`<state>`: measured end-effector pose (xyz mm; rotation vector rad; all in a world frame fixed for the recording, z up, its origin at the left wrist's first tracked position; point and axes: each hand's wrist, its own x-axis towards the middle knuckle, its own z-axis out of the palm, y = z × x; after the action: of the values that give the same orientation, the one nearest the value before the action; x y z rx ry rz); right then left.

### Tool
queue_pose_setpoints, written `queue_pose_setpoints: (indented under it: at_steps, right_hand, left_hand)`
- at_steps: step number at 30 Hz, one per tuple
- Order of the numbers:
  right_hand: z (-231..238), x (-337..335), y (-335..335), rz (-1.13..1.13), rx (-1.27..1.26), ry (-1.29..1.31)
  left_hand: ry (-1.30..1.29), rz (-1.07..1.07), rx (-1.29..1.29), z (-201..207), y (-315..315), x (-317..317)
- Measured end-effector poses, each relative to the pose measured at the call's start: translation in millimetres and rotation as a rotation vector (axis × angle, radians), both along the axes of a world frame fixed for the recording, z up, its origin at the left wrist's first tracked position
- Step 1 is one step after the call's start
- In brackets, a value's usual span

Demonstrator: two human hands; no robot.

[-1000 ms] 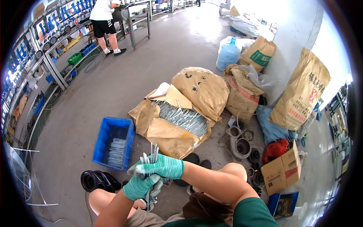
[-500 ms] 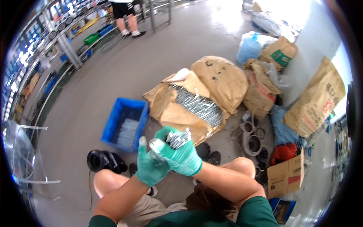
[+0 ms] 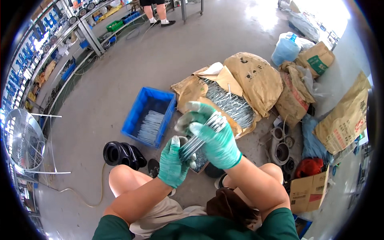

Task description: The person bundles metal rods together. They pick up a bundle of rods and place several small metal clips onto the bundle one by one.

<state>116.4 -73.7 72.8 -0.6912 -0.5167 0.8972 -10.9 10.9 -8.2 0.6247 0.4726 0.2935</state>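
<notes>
A bundle of thin silvery metal rods [image 3: 192, 148] slants between my two gloved hands above my knees. My left hand [image 3: 173, 164], in a green glove, is closed around its lower end. On the upper part, my right hand [image 3: 222, 145] grips it, the glove slightly blurred. Beyond the hands, a torn-open brown paper sack [image 3: 187, 90] lies on the floor with many loose rods [image 3: 228, 102] in it. To the left, a blue plastic bin [image 3: 129, 125] has a neat row of similar rods [image 3: 151, 127] inside. Below my hands, partly hidden, a small container holds dark little pieces.
Black ring-shaped parts [image 3: 124, 155] lie left of my knee. A fan [image 3: 24, 138] stands at far left. On the right are full sacks [image 3: 340, 120], a water jug [image 3: 286, 50], metal castings [image 3: 280, 152] and a cardboard box [image 3: 308, 190]. A person [image 3: 154, 10] stands near the shelving.
The view has shifted, moving the scene rightward. The rods, earlier bunched in my right hand, now slant between both hands, with my left hand closed on their lower end.
</notes>
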Motion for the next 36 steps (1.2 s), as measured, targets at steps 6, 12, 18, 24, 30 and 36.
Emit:
queue_pose_setpoints:
  at_steps: [6, 12, 18, 24, 30, 36]
  right_hand:
    - [-2.1, -2.0, -6.9, 0.131, -0.036, -0.042]
    - [-5.3, -11.8, 0.6, 0.026, -0.015, -0.268]
    - [-11.4, -2.6, 6.0, -0.019, -0.001, -0.106]
    - [2.5, -5.2, 6.3, 0.136, 0.039, -0.253]
    - [-7.5, -9.6, 4.1, 0.001, -0.077, -0.239]
    - [-15.4, -12.2, 10.6, -0.025, -0.135, -0.172]
  left_hand:
    - [-0.065, 0.211, -0.278, 14.5, -1.0, 10.6]
    - [0.096, 0.133, -0.127, 14.5, 4.2, 5.8]
    - [0.034, 0.19, -0.335, 8.3, 10.8, 5.5]
    - [-0.169, 0.116, -0.35, 22.1, 16.3, 3.2]
    - [-0.009, 0.047, -0.114, 8.8, 15.5, -6.5]
    - [0.078, -0.038, -0.111, 10.0, 12.7, -6.4]
